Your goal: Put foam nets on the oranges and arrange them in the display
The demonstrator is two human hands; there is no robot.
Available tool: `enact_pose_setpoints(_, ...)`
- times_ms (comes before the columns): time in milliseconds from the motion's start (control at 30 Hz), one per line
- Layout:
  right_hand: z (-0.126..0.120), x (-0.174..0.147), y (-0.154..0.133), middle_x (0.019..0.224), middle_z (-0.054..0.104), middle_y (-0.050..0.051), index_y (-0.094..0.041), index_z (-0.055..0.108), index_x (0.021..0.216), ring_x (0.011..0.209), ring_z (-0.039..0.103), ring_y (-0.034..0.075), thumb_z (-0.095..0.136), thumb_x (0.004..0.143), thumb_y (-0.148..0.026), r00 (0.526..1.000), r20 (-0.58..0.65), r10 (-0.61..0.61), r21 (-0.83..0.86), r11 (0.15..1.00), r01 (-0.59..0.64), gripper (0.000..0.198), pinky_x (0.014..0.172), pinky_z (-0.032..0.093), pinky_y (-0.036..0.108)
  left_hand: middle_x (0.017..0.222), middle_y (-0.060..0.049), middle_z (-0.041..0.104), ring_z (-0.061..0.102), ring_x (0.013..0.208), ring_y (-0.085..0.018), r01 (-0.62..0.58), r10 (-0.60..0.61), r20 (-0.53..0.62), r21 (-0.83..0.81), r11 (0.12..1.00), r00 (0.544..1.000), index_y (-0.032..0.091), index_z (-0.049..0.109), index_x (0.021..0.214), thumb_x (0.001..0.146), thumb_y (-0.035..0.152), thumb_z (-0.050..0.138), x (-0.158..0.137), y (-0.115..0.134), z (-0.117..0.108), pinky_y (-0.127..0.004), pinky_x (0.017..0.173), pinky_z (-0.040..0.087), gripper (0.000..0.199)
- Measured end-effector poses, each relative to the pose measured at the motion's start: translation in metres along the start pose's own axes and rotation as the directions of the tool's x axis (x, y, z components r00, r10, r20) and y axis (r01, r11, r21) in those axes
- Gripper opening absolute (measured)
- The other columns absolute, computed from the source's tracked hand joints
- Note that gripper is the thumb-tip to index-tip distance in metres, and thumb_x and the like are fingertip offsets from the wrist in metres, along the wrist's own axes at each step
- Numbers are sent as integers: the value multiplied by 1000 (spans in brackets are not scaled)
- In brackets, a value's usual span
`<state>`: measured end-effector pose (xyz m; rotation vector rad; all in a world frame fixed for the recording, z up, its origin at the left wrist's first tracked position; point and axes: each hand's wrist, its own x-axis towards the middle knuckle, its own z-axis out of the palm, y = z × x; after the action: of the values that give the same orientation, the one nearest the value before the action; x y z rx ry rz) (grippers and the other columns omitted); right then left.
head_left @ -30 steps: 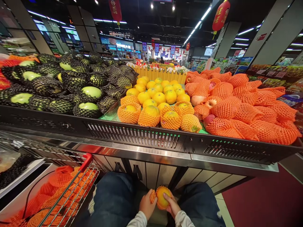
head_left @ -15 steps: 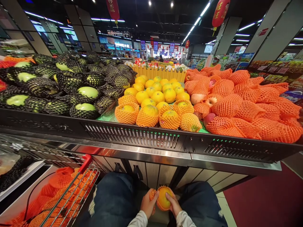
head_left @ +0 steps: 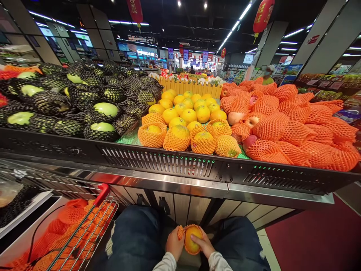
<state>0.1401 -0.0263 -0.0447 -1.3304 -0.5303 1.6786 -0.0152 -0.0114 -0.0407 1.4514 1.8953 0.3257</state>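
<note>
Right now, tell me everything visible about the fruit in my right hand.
The fruit is round and yellow-orange, with ruffled, foam-like netting around its edge. It sits low between the knees. The right hand grips it, thumb across its face; the left hand, holding bunched orange netting, is against or just beside it.

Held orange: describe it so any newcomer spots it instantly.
Below the black tray, between the dark trouser legs, is the person's right grip. It holds an orange, thumb across bare peel, mesh sleeve around its edge. Unlike the displayed oranges, it is held.
</note>
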Motion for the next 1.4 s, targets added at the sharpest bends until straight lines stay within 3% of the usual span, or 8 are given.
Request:
enact_pose_setpoints(233,-4,6,7,88,74,5,-19,71,91,89,71,28,91,39,-60,999,-41,18,-16,1000,-19,70,88,57,43,112,-7,76,70,106,-20,-182,184,16,-94,979,983,22,69,103,88,18,50,-10,12,-10,-25,92,49,24)
enact_pose_setpoints(467,-11,13,12,87,73,7,-16,68,93,79,70,25,93,38,-56,992,-125,24,-15,1000,-26,72,70,58,38,120,-7,74,66,116,-20,-34,17,243,66,997,970,21,61,129,94,29,46,-10,16,-9,-25,96,46,39)
enact_pose_setpoints(633,-10,14,17,86,69,3,-21,64,107,78,69,22,95,32,-50,996,-93,16,-2,1000,-17,86,65,58,36,119,-13,74,66,117,-27,-44,-1,280,154,987,960,17,66,123,92,31,46,-8,11,-7,-33,95,47,39)
enact_pose_setpoints(767,-6,11,13,94,69,4,-24,61,117,83,70,25,95,32,-49,995,-93,47,0,999,-47,95,66,59,38,118,-14,74,66,116,-30,-52,11,255,158,986,967,17,67,122,92,33,47,-9,12,-10,-36,92,49,40)
enact_pose_setpoints(967,-3,2,-8,108,71,6,-27,63,119,93,72,29,89,43,-60,967,-198,160,17,987,-160,87,68,61,39,124,-12,73,66,117,-24,-186,180,166,22,982,970,16,66,121,87,22,52,-11,16,-12,-29,100,46,38)
enact_pose_setpoints(1167,3,-4,-15,104,72,7,-26,62,121,90,72,29,90,37,-61,979,-172,112,19,994,-110,95,65,60,40,105,-11,77,71,103,-25,-234,241,65,-99,967,968,19,70,101,83,20,54,-13,13,-8,-30,93,50,23)
enact_pose_setpoints(1267,3,-2,-13,98,71,6,-24,64,113,84,72,29,91,38,-60,981,-176,78,18,997,-76,88,60,59,37,98,-8,78,72,100,-24,-249,260,40,-174,953,965,22,70,93,81,20,56,-14,12,-7,-30,93,52,19)
enact_pose_setpoints(1400,-2,4,-11,99,73,7,-23,62,106,89,73,30,88,41,-63,976,-190,104,67,993,-93,80,63,58,36,103,-10,78,71,105,-26,-199,212,9,-308,930,977,22,69,97,84,38,56,-11,8,-1,-33,95,53,25)
